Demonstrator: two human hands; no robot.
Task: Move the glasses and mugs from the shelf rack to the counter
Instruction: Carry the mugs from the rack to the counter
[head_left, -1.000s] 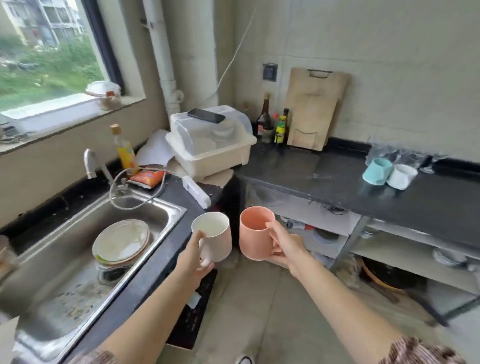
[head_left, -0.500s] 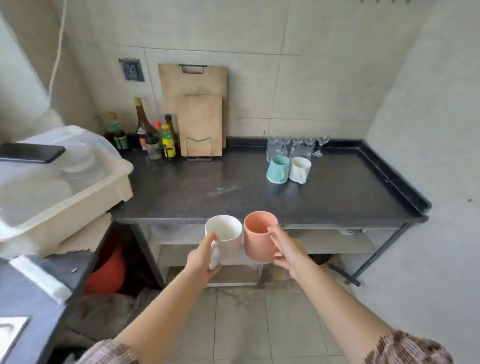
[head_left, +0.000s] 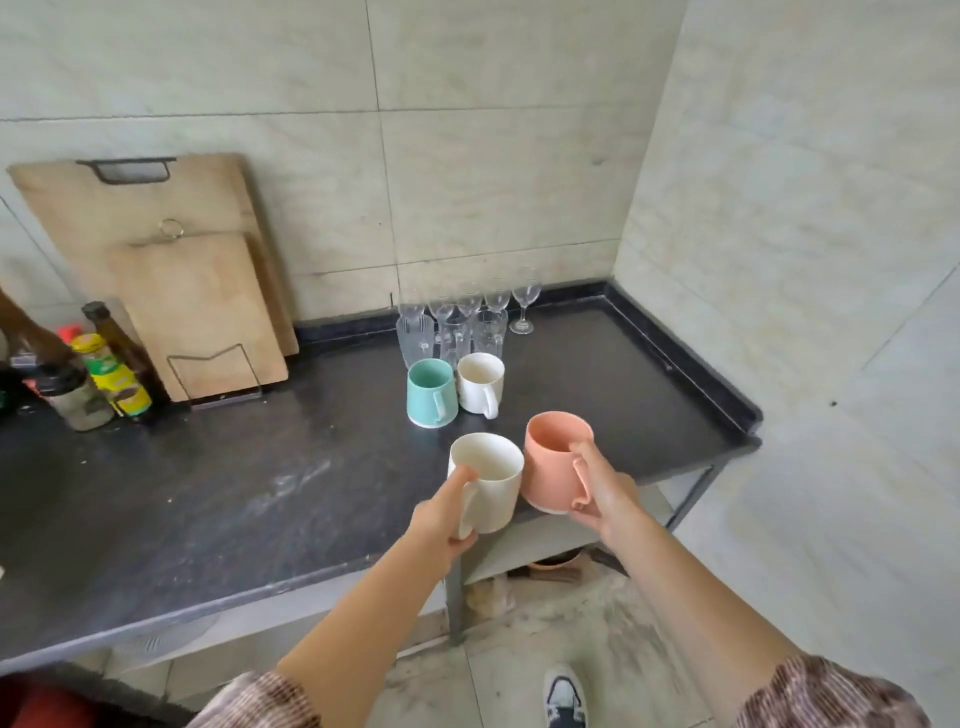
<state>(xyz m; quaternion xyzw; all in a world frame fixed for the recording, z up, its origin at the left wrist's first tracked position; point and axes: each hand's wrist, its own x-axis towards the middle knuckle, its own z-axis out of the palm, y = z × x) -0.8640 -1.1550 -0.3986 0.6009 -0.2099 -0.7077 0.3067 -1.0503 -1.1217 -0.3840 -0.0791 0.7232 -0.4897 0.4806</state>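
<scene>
I hold both mugs by their handles above the counter (head_left: 260, 493) edge: left hand (head_left: 441, 525) grips the white mug (head_left: 488, 483), right hand (head_left: 602, 493) grips the pink mug (head_left: 553, 462), ready to set down.

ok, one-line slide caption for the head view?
The left hand holds a white mug, right hand a pink mug, at the dark counter.

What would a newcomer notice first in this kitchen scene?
Two mugs held side by side near the front of the dark counter stand out: the left hand grips a white mug by its handle, the right hand a pink mug. Behind them on the counter stand a teal mug and a second white mug, with a cluster of clear glasses at the back by the wall.
</scene>
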